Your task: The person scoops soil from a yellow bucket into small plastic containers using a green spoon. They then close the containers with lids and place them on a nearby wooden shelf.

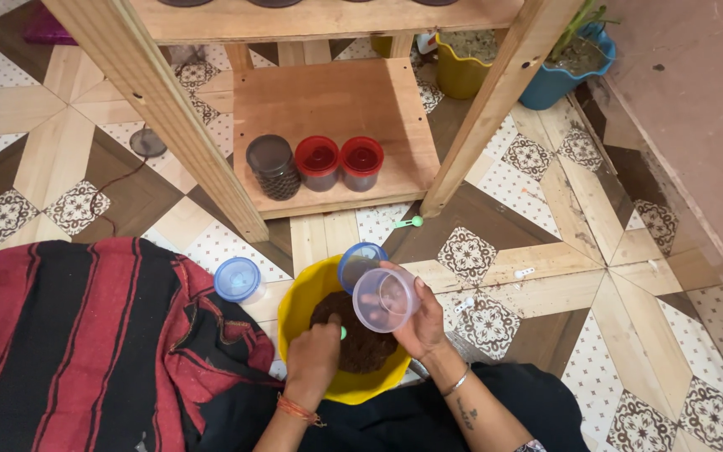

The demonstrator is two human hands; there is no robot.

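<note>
Right hand [416, 322] fingers grip tilted clear jar [382, 299]; left hand [315, 351] fingers curled in soil [366, 347], yellow pot [294, 305].

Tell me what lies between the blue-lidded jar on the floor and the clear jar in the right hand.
Head view: the yellow bowl's rim lies between the blue-lidded jar and clear jar.

I see bowl [299, 314] at 6 o'clock, soil [366, 347] in it | my left hand [313, 358] in bowl | cup [385, 299] in my right hand [418, 322] above bowl | three jars [318, 163] on shelf [328, 105] at 12 | lidded jar [238, 279] at bowl's 9 | plant pots [462, 71] at 1
</note>
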